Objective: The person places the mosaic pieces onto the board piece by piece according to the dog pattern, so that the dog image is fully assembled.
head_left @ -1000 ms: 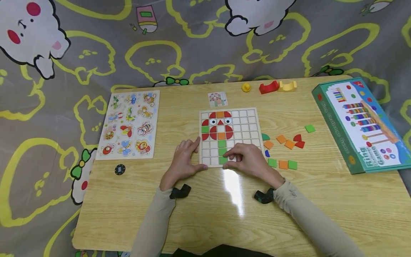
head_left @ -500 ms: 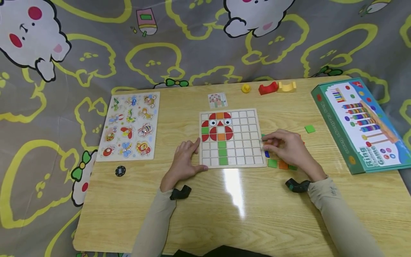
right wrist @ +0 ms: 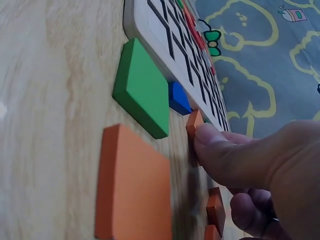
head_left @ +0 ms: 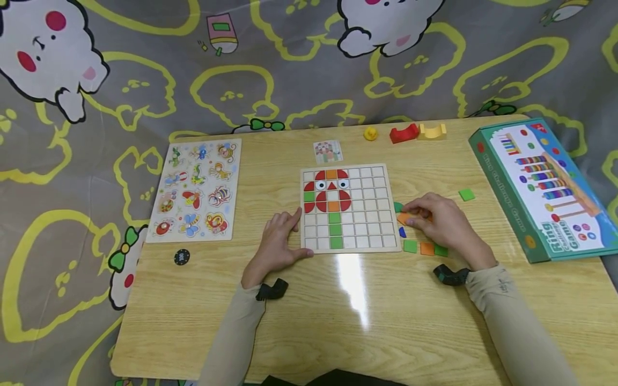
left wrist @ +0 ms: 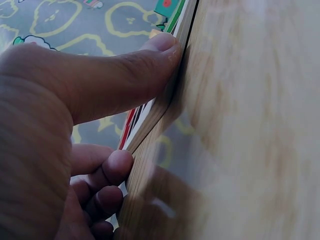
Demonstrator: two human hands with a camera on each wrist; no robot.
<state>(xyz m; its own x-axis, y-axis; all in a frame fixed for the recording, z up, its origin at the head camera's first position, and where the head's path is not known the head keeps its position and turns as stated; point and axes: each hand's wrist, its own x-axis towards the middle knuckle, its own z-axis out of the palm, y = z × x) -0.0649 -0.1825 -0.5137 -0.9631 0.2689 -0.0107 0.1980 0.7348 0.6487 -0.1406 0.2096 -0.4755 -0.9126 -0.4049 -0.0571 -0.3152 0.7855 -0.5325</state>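
Observation:
A pale grid board [head_left: 368,217] lies at the table's middle, with red, orange and green tiles forming a flower-like shape on its left half; green squares [head_left: 335,230] run down as its stem. My left hand [head_left: 276,244] braces the near left corner, its thumb along the front edge and fingers at the left side. Right of the board, my right hand [head_left: 441,222] has its thumb tip at an orange tile [right wrist: 193,122], the index fingertip by a green rounded piece [head_left: 398,207]. Whether it pinches the orange tile, I cannot tell. A blue piece [right wrist: 179,98] and green square [right wrist: 145,87] lie nearby.
Behind the board lies a small picture card [head_left: 328,151]. An insect puzzle board [head_left: 235,187] and a black chip [head_left: 182,257] are at left. A game box [head_left: 512,209] stands right; a yellow duck [head_left: 370,133] and red [head_left: 404,133] and yellow [head_left: 432,131] holders sit at the back.
My right hand has left the lowest green stem tile and moved right to the loose pieces, then shifted slightly further right. My left hand stays at the board's corner.

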